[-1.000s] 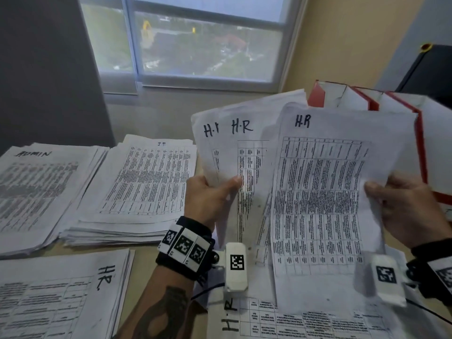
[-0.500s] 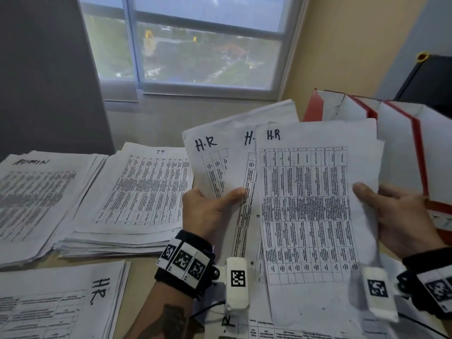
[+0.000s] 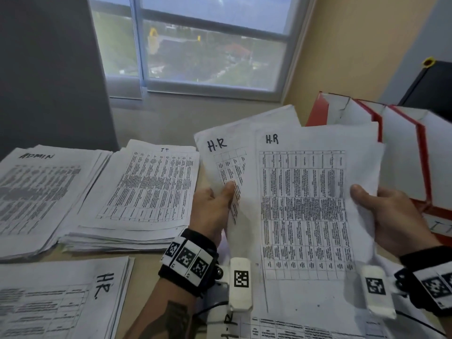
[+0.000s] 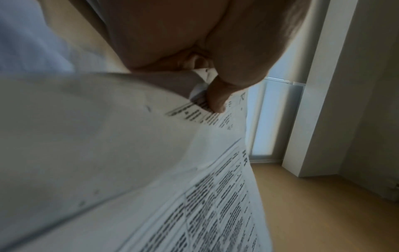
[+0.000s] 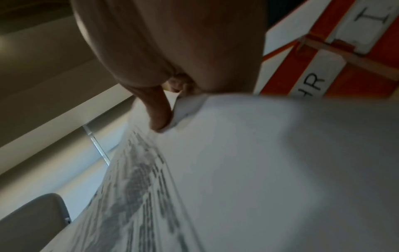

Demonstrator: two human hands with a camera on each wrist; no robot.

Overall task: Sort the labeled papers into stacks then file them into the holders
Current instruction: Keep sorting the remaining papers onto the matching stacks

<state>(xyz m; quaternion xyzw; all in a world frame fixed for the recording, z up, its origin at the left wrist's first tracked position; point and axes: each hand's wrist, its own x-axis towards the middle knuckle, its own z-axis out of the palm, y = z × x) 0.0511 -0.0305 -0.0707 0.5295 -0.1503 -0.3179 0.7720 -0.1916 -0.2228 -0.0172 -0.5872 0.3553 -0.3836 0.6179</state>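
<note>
the tabletop (image 3: 144, 270) carries most of the sorted paper: an admin stack (image 3: 36, 196) lies at the far left, an it stack (image 3: 144, 192) lies just beside it on its right, and an h.r stack (image 3: 58, 299) sits nearer the person at the lower left. on the right stand the red-and-white file holders (image 3: 403, 152), side by side, their open tops toward the window (image 3: 205, 42); the right wrist view shows labels "hr" and "i" on their fronts. held up between the stacks and the holders is a fan of h.r sheets (image 3: 308, 206), lifted off the tabletop, the front sheet overlapping the one behind it, both marked "h.r" at the top. another h.r sheet (image 3: 293, 331) lies flat beneath them at the bottom edge. the left hand (image 3: 212, 211) grips the left side of the fan, thumb pressed on the printed face and fingers curled behind. the right hand (image 3: 391, 216) grips the right edge the same way, thumb on the front and fingers behind the paper. both wrists wear black bands with square markers.
</note>
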